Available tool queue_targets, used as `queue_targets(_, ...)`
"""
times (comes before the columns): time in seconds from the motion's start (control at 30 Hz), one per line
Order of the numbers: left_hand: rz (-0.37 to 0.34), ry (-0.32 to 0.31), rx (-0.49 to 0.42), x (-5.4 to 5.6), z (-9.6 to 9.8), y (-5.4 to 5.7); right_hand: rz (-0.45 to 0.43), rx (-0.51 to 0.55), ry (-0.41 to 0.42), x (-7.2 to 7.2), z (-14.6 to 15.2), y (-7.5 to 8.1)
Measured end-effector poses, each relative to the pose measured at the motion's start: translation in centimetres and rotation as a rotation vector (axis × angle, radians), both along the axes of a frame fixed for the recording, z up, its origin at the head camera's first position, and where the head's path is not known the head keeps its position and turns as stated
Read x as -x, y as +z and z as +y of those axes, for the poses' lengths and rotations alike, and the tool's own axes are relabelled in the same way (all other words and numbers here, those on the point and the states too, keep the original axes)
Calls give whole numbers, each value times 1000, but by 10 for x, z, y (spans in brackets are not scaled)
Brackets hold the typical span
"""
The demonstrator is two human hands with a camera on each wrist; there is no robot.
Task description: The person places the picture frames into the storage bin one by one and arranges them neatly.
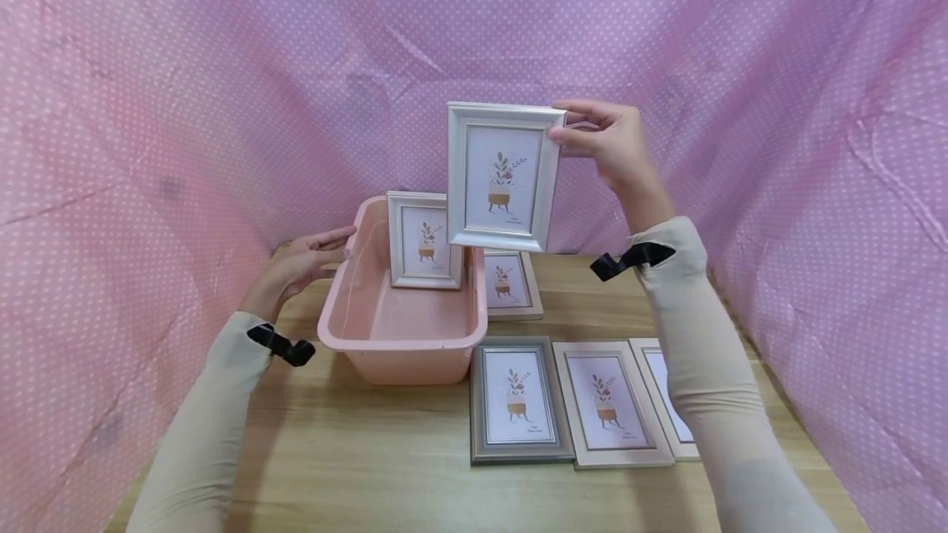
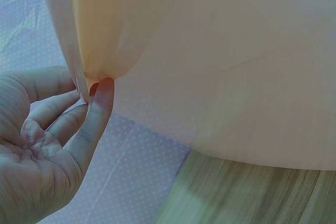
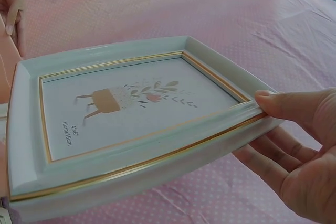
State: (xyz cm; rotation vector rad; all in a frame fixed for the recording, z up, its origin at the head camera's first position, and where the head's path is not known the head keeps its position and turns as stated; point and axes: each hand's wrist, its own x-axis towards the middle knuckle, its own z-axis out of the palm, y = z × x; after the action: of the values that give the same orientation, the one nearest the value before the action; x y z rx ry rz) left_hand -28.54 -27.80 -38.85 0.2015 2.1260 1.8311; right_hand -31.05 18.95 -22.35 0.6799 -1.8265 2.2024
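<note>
One white frame [image 1: 505,175] aloft at one o'clock, right hand [image 1: 613,136] pinching; left hand [image 1: 298,266] grips the tub rim [image 1: 403,345] at ten o'clock; mid-carry, seemingly, steadiness needed next.

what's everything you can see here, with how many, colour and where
basin: 1, pink, on the table
held frame: 1, white, raised above the table
propped frame: 1, white, inside the basin
half-hidden frame: 1, cream, right of the basin
grey frame: 1, grey, nearer, lying on the table
cream frame: 1, cream, right of the grey one
end frame: 1, pale, partly behind the right sleeve
table: 1, light wood, underneath
dotted cloth: pink with white dots, all around; pieces uncountable
straps: 2, black, at the wrists
sleeves: 2, beige, on the arms
left hand: 1, at the basin's rim
right hand: 1, gripping the held frame's upper corner
</note>
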Motion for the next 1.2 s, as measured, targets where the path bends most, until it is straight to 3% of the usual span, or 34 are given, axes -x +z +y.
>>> queue_targets(0.67,-6,12,16,-2,0,-2,12,16,73,-2,-61,-21)
queue_targets(0.93,-5,6,10,-3,1,-1,15,18,83,-3,-79,-34)
queue_targets(1.2,-6,9,10,-4,2,-1,-36,-12,71,-4,-89,-56)
